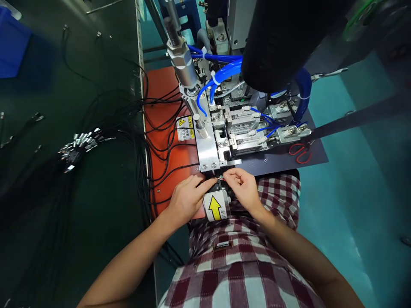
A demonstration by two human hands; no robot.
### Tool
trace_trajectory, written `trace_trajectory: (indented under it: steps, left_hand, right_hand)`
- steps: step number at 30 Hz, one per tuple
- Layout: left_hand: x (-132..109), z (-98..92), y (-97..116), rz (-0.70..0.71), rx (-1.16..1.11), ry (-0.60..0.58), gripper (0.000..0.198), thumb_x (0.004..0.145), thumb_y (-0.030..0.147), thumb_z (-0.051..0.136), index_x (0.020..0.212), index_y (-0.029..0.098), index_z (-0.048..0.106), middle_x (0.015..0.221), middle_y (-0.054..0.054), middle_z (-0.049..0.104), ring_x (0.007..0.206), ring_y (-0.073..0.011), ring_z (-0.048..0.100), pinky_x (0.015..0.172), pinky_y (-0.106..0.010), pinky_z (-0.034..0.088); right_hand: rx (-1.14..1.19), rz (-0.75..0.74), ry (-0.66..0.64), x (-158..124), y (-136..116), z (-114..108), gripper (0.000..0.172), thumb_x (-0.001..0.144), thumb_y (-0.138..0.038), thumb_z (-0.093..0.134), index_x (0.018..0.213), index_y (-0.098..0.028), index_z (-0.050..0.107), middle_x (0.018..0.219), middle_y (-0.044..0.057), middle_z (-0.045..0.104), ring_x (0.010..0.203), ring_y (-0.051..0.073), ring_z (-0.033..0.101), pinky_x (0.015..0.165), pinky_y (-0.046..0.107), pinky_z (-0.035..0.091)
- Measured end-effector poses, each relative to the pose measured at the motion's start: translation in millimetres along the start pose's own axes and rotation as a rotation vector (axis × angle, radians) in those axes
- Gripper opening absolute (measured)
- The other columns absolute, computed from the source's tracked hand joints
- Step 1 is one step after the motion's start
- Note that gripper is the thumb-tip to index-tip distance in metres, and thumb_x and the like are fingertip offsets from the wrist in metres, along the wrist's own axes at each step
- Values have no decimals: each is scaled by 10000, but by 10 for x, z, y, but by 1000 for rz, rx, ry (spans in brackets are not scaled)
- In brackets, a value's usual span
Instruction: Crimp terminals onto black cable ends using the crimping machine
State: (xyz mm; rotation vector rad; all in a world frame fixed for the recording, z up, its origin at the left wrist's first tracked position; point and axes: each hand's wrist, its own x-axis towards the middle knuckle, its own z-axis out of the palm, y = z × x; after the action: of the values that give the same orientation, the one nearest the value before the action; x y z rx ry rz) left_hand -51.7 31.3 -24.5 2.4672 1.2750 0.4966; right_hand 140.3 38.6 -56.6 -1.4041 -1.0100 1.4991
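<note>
At the front edge of a metal fixture, both hands meet over a small cable end with thin coloured wires. My left hand is closed at its left side, a fingertip pressed to it. From the right, my right hand pinches the thin wires between thumb and forefinger. Fingertips partly cover the cable end, so its exact shape is hard to make out. Just below the fingertips is a plate with a yellow arrow.
Black cables cross the orange board to the left. A bundle of metal-ended cables lies on the dark table. Pneumatic cylinders with blue hoses stand behind the fixture. Red-handled scissors lie at right; a blue bin is upper left.
</note>
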Motion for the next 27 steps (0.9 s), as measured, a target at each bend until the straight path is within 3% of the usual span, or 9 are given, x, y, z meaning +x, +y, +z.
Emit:
trace_trajectory:
  steps: [8,14,19,24,27]
  left_hand:
    - [-5,4,-7,-1,-14,15,327,933,129,386,1134,150,642,898,-91,609,833,-180,582,682,-272,501]
    - [0,0,2,-1,-13,26,318,930,133,401,1129,139,648,887,-95,606,832,-183,584,695,-276,498]
    - [-3,2,2,3,7,18,318,936,143,393,1127,151,648,884,-85,600,820,-178,578,680,-269,490]
    - [-3,8,-9,15,9,24,315,939,144,392,1134,141,640,880,-87,585,819,-177,557,685,-278,478]
    - [0,-3,24,20,76,43,315,938,152,393,1120,152,650,872,-93,567,819,-194,527,677,-304,455]
  right_hand:
    - [55,100,-44,-8,-15,-18,227,801,-393,614,754,-173,586,545,-54,449,446,81,360,426,223,294]
    - [-233,-86,-12,-178,-37,-24,167,839,-328,604,774,-174,613,619,-22,526,520,97,435,490,229,354]
    - [-432,-232,35,-151,-106,-4,120,839,-247,570,755,-176,619,665,0,560,566,111,468,562,249,384]
    - [-53,31,-100,-29,-27,-34,188,810,-340,610,719,-182,564,522,-63,432,443,85,368,443,226,292]
    - [99,145,-192,10,30,-73,235,793,-395,640,747,-174,573,512,-72,437,423,75,361,441,223,280]
